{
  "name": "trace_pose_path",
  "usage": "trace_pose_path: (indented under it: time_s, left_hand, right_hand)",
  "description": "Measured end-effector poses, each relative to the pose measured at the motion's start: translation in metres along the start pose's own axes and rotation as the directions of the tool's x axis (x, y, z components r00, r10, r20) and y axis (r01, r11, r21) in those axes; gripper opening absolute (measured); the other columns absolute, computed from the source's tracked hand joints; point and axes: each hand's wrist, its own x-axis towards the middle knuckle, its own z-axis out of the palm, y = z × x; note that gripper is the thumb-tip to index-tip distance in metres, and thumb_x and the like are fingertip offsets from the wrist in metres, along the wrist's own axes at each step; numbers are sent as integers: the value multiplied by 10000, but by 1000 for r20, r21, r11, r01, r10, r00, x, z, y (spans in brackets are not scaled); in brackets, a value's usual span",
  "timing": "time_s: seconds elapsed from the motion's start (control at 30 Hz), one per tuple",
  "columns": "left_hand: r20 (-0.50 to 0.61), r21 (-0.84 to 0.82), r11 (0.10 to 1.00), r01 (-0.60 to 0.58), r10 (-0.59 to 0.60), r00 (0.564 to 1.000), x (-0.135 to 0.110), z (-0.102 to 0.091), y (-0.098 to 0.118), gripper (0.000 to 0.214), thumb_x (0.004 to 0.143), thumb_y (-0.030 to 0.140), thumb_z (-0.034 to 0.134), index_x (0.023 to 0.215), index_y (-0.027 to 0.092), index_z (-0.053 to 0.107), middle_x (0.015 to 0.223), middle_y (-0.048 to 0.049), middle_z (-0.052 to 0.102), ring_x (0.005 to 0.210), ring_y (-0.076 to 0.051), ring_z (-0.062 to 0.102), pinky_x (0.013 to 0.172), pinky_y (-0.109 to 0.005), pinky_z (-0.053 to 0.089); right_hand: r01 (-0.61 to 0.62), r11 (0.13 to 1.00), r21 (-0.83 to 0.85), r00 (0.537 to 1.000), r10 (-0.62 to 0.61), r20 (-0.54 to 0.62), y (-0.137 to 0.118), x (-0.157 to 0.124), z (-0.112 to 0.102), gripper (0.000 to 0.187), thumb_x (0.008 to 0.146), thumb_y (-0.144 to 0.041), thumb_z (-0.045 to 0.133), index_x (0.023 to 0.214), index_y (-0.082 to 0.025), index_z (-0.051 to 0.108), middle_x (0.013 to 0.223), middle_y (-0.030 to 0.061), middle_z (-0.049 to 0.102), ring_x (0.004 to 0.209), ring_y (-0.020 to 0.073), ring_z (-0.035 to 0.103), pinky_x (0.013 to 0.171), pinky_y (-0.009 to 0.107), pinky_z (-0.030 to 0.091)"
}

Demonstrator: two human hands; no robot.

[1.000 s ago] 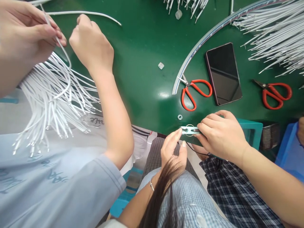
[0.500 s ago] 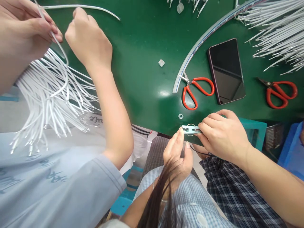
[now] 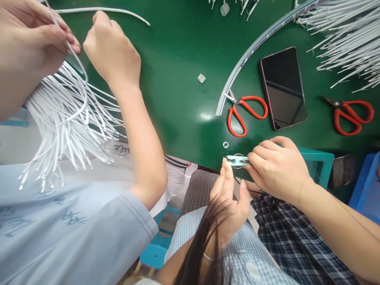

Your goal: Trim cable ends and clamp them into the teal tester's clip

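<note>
My right hand is closed round the end of a small pale-green and silver nail clipper, its jaws pointing left. A thin wire ring shows behind the clipper. My left hand is raised from below, its fingers stretched out and the thumb apart. One left fingertip meets the jaw end of the clipper; whether a nail sits between the jaws I cannot make out. Hanging dark hair covers part of my left hand and wrist. A small clear ring lies on the green table just above the clipper.
Red-handled scissors, a phone, a clear hose and second scissors lie on the table. White cables spread at upper right. At left, a co-worker's hands handle white cable.
My left hand has shifted slightly right, its thumb a little farther from the clipper. My right hand keeps its grip in nearly the same place. The co-worker's hands have barely moved.
</note>
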Motion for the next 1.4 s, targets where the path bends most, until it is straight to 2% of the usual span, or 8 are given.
trace_pose_path:
  time_s: [0.27, 0.5, 0.7, 0.83, 0.93, 1.07, 1.27, 1.4]
  left_hand:
    - [-67, -85, 994, -65, 60, 996, 20, -13, -11, 361, 875, 98, 534, 1225, 91, 619, 1186, -107, 671, 1102, -156, 647, 1025, -235, 492]
    - [5, -284, 959, 25, -25, 1000, 17, -12, -22, 415, 879, 128, 562, 1293, 114, 575, 1232, -108, 648, 1097, -170, 649, 1005, -295, 526]
    - [53, -614, 759, 216, -234, 971, 18, -3, -36, 321, 890, 239, 625, 1192, 130, 619, 1123, -116, 685, 982, -155, 684, 864, -262, 579]
    - [233, -720, 559, 410, -362, 903, 28, -3, -34, 311, 851, 364, 677, 1025, 106, 667, 953, -115, 714, 749, -132, 693, 667, -218, 574]
    - [300, -785, 408, 466, -407, 863, 34, -3, -30, 334, 776, 361, 753, 952, 96, 652, 913, -107, 716, 731, -129, 687, 694, -228, 570]
    - [353, -795, 326, 512, -438, 827, 37, -3, -28, 380, 677, 279, 828, 960, 105, 643, 933, -99, 709, 800, -134, 681, 769, -237, 554]
    - [362, -769, 382, 513, -402, 841, 36, -7, -33, 377, 713, 258, 787, 1010, 96, 619, 938, -110, 696, 802, -124, 673, 783, -227, 554]
    - [212, -714, 586, 384, -342, 916, 40, -17, -45, 243, 843, 219, 641, 1060, 113, 617, 980, -97, 672, 835, -117, 680, 751, -203, 568]
  right_hand:
    - [-4, 1000, 16, 1000, 4, 17, 0, 0, 0, 215, 802, -149, 592, 606, -163, 505, 615, 0, 526, 672, 177, 522, 801, 369, 329]
    - [-28, 1000, 13, 999, 28, 45, 1, -1, -1, 199, 815, -231, 613, 638, -161, 556, 636, 4, 561, 671, 193, 552, 809, 378, 341]
    - [-22, 1000, 4, 999, 22, 29, 2, -4, -2, 216, 839, -300, 614, 695, -140, 634, 673, 26, 606, 691, 201, 579, 801, 375, 358]
    - [-21, 1000, 11, 999, 21, 30, 2, -4, -2, 227, 850, -299, 612, 697, -135, 646, 667, 22, 605, 688, 197, 594, 784, 369, 366]
    - [-14, 1000, 10, 1000, 14, 21, 1, -3, -2, 252, 863, -310, 604, 688, -134, 647, 657, 21, 598, 680, 196, 599, 774, 368, 370]
    - [-29, 1000, 12, 999, 29, 26, 0, -3, -3, 247, 866, -317, 595, 712, -133, 656, 677, 24, 606, 706, 206, 611, 776, 372, 374]
    - [-37, 999, -6, 998, 37, 54, -1, -1, -6, 238, 851, -320, 605, 713, -128, 630, 711, 35, 614, 729, 213, 612, 758, 366, 377]
    - [-23, 1000, -19, 997, 24, 67, -1, -1, -7, 211, 824, -323, 648, 754, -125, 632, 747, 38, 625, 758, 223, 609, 774, 375, 386]
